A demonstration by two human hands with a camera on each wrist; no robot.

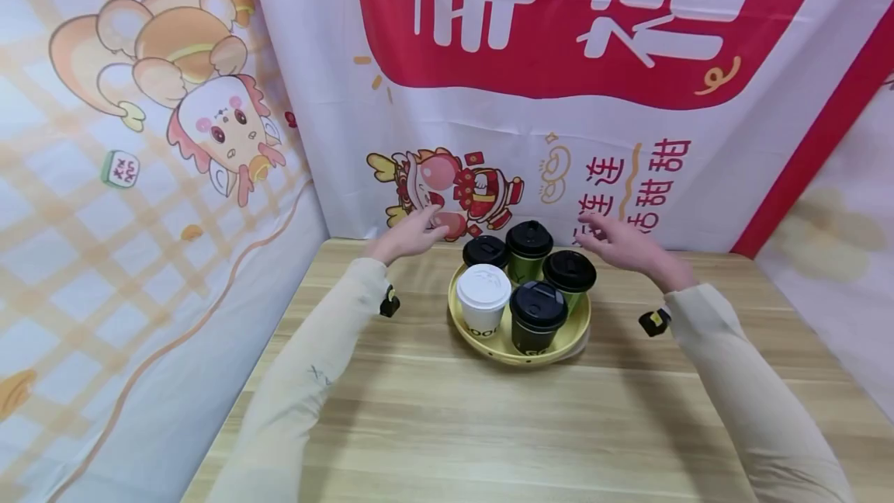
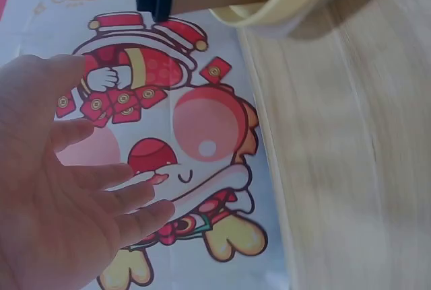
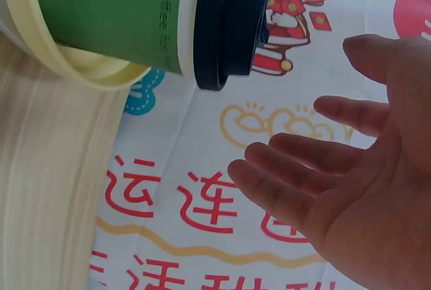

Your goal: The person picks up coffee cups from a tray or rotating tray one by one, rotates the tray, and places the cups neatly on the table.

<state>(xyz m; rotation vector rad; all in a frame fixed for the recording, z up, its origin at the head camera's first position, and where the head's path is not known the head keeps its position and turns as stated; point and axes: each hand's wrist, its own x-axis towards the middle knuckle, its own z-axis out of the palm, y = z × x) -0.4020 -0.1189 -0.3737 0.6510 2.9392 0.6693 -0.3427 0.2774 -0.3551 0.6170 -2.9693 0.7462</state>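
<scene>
Head view: there's our yellow tray on the wooden table, five lidded cups aboard; left hand off its ten o'clock, right hand off its two, both empty, fingers loose! Left wrist: bare palm, tray edge at one o'clock, stiff by our guess. Right wrist: nothing gripped, green cup at eleven, likely light and tippy; we'd favour the tray's rim at three and nine.

Head view looks forward, down — nearer wrist views share tray and cloth.
</scene>
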